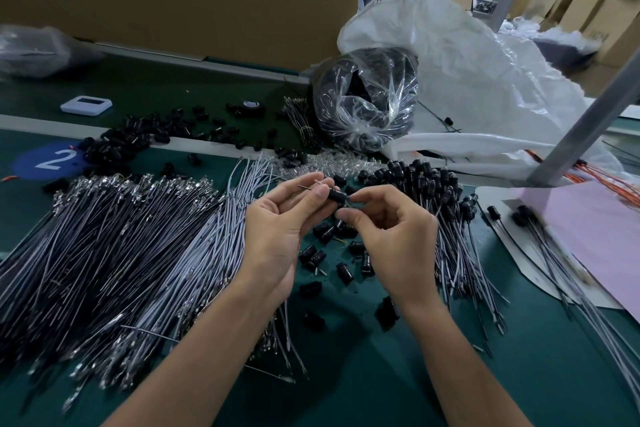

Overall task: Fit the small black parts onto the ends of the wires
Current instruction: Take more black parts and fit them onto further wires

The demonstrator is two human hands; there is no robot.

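Observation:
Above the green table, my left hand point(282, 218) pinches a small black cylindrical part point(336, 197) between thumb and fingers, with thin metal leads point(309, 186) sticking out past the fingertips. My right hand point(388, 229) pinches the part's other end with thumb and forefinger. A big heap of grey and black wires point(114, 246) with metal ends lies to the left. Wires with black parts fitted on them point(446, 204) lie in a pile to the right. Loose black parts point(329, 253) are scattered beneath my hands.
More loose black parts point(145, 135) lie at the back left beside a blue "2" sticker point(48, 160). A clear bag of black parts point(367, 97) and a large white sack point(467, 55) stand behind. A grey metal post point(585, 121) and pink paper point(595, 229) are at right.

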